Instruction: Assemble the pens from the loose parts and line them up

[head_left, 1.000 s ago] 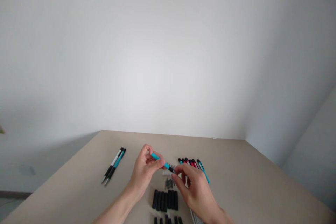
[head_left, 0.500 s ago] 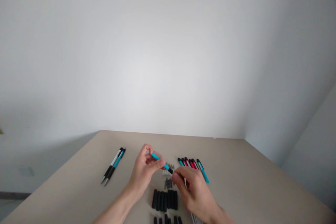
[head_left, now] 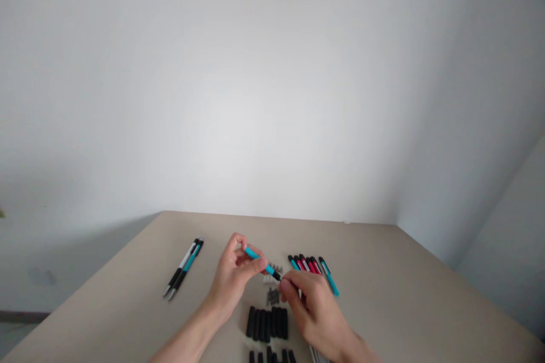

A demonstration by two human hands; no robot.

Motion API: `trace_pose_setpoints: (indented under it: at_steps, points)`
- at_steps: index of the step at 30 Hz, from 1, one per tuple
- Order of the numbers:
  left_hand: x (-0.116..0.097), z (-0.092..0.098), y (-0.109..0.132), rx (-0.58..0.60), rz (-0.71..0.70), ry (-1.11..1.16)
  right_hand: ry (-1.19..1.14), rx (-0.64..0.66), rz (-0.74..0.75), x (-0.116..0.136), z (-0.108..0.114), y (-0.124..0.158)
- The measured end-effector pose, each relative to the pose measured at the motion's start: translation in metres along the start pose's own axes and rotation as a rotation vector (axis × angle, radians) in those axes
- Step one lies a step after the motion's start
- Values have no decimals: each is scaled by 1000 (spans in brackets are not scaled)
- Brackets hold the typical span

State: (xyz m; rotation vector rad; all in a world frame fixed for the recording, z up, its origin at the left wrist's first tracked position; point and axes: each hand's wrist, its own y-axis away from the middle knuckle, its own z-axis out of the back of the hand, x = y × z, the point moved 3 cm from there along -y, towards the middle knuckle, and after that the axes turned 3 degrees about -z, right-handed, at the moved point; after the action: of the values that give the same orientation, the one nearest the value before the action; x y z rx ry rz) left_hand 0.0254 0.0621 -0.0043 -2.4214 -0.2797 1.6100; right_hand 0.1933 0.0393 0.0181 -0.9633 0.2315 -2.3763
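Observation:
My left hand (head_left: 238, 266) is closed around a turquoise pen barrel (head_left: 252, 254), which slants down to the right and has a black end. At that black end, my right hand (head_left: 310, 298) pinches with thumb and forefinger; the small part between them is hidden by the fingers. Below the hands are small grey springs (head_left: 273, 296) and a row of black rubber grips (head_left: 267, 324). Behind the barrel lie small metallic tips (head_left: 276, 268), partly covered.
Two assembled pens (head_left: 184, 269) lie on the left of the table (head_left: 131, 317). Right of the hands rest several turquoise and red barrels (head_left: 328, 276). More black pieces (head_left: 272, 356) and thin refills (head_left: 317, 355) show at the bottom edge. A white wall (head_left: 255, 96) stands behind the table.
Almost nothing differs. Both hands hold the same pose at the barrel's black end, with only a very slight shift of the view.

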Motion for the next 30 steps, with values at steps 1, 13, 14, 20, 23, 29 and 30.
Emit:
trace_pose_setpoints:
  at_steps: [1,13,14,20,23,29,30]
  points:
    - [0,0,0,2,-1,0,-2,0,-4,0,0,0]
    - [-2,0,0,-2,16,0,-45,0,-6,-1,-2,2]
    - [-3,-1,1,0,21,0,-60,6,-13,-1,-2,2]
    - [-2,-2,2,29,49,72,-140,23,-63,1,-1,1]
    - [-1,-3,2,36,72,145,-159,12,-60,2,0,0]
    - [-5,-10,5,69,90,228,-247,53,-113,-3,-6,1]
    - [-6,-11,6,82,95,227,-266,70,-125,-4,-7,2]
